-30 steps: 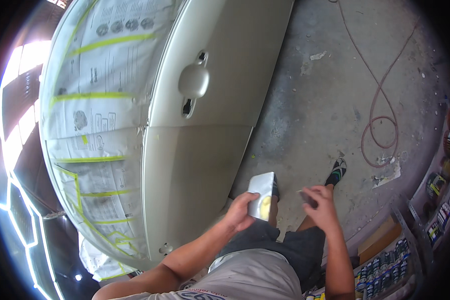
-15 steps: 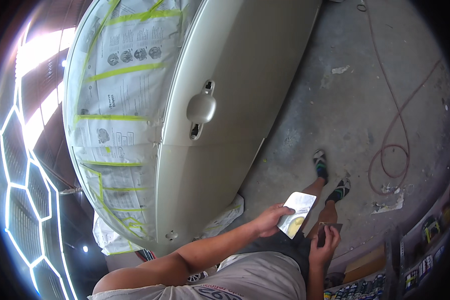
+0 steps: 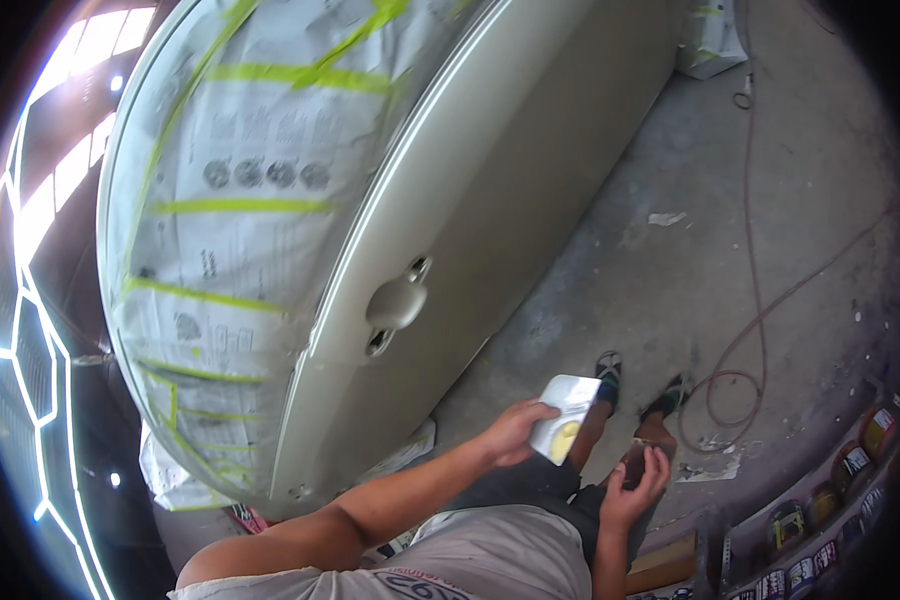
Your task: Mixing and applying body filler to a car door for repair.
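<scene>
Holding plate [image 3: 574, 400], wearing lettered shirt [image 3: 505, 548]

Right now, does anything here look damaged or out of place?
Yes: the door shows a bare handle recess with dark openings, no handle fitted. Near the looped hose, a ragged pale patch marks the floor; damage or debris, I can't tell.

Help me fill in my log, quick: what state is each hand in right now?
Left hand: closed on the edge of a silvery plate bearing a yellow dab.
Right hand: closed on a dark flat piece.
</scene>
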Available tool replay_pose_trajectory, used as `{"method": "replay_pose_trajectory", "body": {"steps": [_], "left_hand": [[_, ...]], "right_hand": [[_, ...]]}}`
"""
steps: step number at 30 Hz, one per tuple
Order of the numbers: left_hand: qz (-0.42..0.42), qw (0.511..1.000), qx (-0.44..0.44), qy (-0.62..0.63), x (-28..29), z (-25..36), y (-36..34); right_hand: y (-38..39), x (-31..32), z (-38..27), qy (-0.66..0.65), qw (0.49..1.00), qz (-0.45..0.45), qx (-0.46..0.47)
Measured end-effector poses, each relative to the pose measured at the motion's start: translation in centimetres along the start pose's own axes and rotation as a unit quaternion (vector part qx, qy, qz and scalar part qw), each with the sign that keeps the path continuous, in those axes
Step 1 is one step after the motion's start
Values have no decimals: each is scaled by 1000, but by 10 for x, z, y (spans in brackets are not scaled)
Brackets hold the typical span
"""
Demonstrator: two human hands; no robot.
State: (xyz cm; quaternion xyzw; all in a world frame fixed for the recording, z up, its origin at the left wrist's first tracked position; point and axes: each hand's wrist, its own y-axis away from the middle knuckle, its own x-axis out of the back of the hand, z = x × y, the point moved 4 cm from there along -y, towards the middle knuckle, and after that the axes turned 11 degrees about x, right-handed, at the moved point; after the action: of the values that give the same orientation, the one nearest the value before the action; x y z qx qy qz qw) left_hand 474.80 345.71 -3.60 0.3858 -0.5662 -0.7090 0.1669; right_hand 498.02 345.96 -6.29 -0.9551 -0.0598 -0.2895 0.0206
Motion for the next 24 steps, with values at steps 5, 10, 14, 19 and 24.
{"method": "replay_pose_trajectory", "body": {"steps": [5,10,14,19,24], "left_hand": [[52,999,-3,-3,-5,31,-14],[58,998,-13,9,-50,64,-28],[101,994,3,29,-102,77,-45],[100,994,43,9,-200,94,-74],[79,994,65,-27,-283,119,-106]], "right_hand": [[-80,-16,28,-12,999,-27,21],[-172,-10,78,16,998,-40,37],[-243,16,110,12,998,-56,13],[-287,73,195,49,994,-60,-75],[-275,148,306,173,947,-152,-222]]}}
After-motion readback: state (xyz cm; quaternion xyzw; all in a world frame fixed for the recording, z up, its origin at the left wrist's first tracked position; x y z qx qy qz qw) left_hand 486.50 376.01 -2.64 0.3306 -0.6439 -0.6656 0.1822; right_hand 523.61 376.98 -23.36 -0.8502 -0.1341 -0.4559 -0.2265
